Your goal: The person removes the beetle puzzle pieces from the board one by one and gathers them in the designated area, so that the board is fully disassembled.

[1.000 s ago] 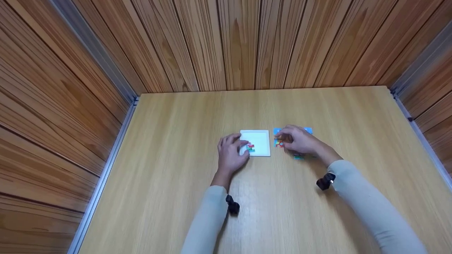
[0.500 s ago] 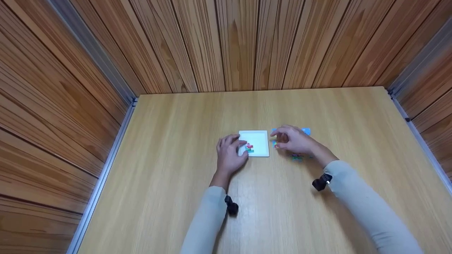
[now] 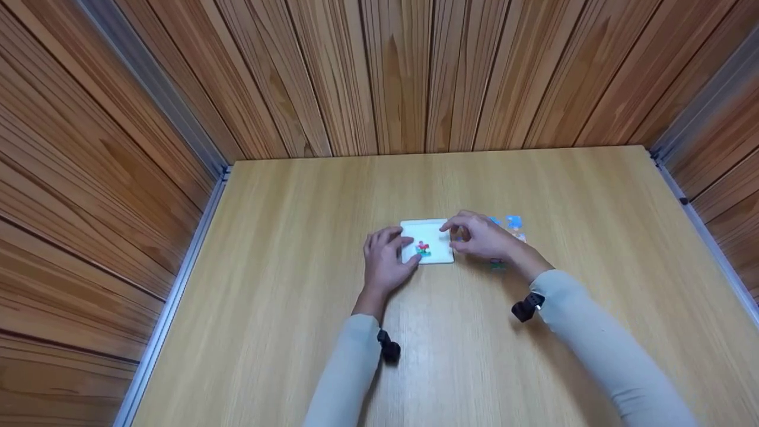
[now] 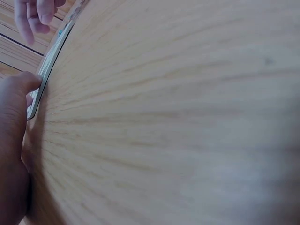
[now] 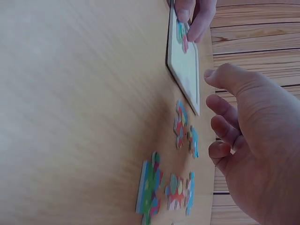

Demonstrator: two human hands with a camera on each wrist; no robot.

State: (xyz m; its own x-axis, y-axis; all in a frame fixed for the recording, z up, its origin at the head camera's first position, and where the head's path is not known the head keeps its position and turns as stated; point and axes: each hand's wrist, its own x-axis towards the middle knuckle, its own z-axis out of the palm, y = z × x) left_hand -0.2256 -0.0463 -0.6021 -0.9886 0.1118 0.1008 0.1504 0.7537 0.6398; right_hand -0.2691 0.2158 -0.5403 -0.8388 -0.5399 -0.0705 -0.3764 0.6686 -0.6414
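A white, shallow square puzzle tray (image 3: 437,242) lies flat on the table. One jigsaw piece (image 3: 422,249), red and green, lies on its lower left part. My left hand (image 3: 386,260) holds the tray at its left side, thumb by the near edge and a finger reaching over the surface near the piece. My right hand (image 3: 483,238) hovers at the tray's right edge. In the right wrist view its thumb and fingers (image 5: 222,108) are loosely bent and apart, with nothing seen between them.
Several loose jigsaw pieces lie right of the tray, partly under my right hand in the head view: a green one (image 5: 149,190), a red one (image 5: 180,124) and a blue-edged one (image 5: 193,141) among them. Wooden panel walls (image 3: 403,77) bound the table (image 3: 284,267).
My right hand has moved left from over the loose pieces to the tray's right edge, uncovering pieces behind it. The piece on the tray sits slightly further right. My left hand stays at the tray.
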